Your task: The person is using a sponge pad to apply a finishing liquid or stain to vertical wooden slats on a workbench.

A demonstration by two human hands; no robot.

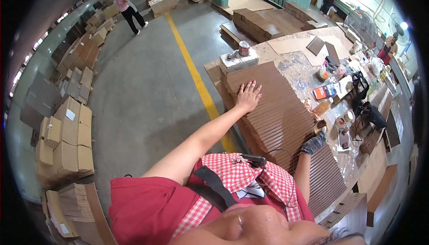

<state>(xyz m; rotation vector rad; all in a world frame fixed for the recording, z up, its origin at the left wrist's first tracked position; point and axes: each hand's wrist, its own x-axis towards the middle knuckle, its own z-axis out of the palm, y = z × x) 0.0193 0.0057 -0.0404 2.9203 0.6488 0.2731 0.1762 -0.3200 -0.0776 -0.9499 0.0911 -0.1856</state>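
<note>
Brown wooden strips (272, 106) lie packed side by side in a long block along the near edge of the table, their narrow edges upward. My bare left hand (248, 96) rests flat on the block's far left part, fingers spread. My right hand (313, 142), in a dark grey glove with pale fingertips, is at the block's right edge. Its fingers are closed round a small brownish thing (320, 124), whose kind I cannot make out. A thin black cable (292, 155) loops between my body and the strips.
A wrapped block (239, 62) with a tin can (244, 48) stands beyond the strips. On the table (297, 73) are an orange-and-dark box (324, 92), a plastic bottle (322, 106) and a black bag (371, 114). Cartons (67, 133) line the left; a person (127, 8) is in the aisle.
</note>
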